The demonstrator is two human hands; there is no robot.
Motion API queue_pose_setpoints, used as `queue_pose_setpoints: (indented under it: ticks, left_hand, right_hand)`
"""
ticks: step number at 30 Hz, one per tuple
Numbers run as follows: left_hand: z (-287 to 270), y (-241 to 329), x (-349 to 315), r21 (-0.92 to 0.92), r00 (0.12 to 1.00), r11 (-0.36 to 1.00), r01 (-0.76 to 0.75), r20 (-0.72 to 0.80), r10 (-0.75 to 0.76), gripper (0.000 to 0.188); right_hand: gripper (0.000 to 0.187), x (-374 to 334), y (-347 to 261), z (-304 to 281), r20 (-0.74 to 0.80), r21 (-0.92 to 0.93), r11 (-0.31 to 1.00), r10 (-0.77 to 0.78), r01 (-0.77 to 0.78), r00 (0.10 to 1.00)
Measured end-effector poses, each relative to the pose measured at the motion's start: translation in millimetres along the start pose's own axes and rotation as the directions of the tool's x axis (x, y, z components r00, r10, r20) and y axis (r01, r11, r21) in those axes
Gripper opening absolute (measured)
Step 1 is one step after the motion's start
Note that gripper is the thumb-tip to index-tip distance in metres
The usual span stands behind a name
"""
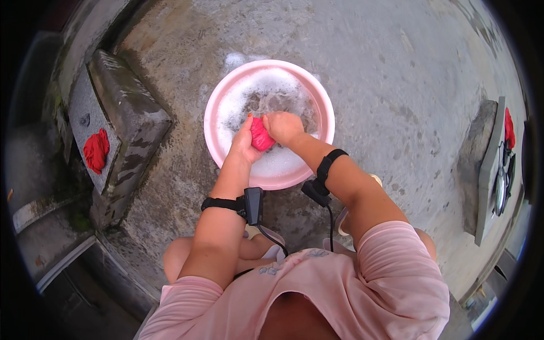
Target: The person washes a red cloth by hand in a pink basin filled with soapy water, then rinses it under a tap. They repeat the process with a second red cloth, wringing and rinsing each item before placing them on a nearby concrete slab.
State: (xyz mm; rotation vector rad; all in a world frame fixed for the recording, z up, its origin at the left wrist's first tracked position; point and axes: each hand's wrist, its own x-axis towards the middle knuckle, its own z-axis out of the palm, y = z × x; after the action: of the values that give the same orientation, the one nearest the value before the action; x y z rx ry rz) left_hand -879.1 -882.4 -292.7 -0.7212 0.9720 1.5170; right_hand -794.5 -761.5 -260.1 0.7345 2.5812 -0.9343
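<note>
Bunched pinkish-red cloth (261, 135) sits between both hands: left hand (243, 143) clasped on its left side, right hand (283, 126) fisted on its right. Soapsuds (277, 79) beyond the hands; round pink basin (211, 124) surrounds them. Judgement: press evenly from both palms, wrists inside the rim, to limit splashing.

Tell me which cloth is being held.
The pinkish-red cloth, between left hand and right hand; the far-left cloth and far-right cloth lie on slabs.
</note>
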Motion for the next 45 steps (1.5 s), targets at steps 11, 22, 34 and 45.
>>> queue_pose_setpoints:
  ticks: [11,22,34,45]
  left_hand:
    - [-24,-1,9,0.084,0.988,0.995,0.048,0.140,-0.059,0.049]
    - [13,-7,-6,0.177,0.982,0.980,-0.092,-0.149,0.119,0.044]
    - [12,6,-20,-0.049,0.994,0.993,-0.108,-0.007,0.108,0.040]
    - [-9,1,-12,0.165,0.975,0.985,-0.056,-0.205,0.090,0.053]
  right_hand:
    - [0.024,-16,-11,45,-0.235,0.682,0.702,-0.053,0.204,0.970]
    - [0.034,8,44,8,0.014,-0.116,0.962,0.251,-0.248,0.968]
    - [0.012,-18,-55,34,-0.419,0.633,0.548,-0.351,0.546,0.837]
    - [0.031,-1,26,16,-0.235,-0.237,0.969,0.018,-0.075,0.972]
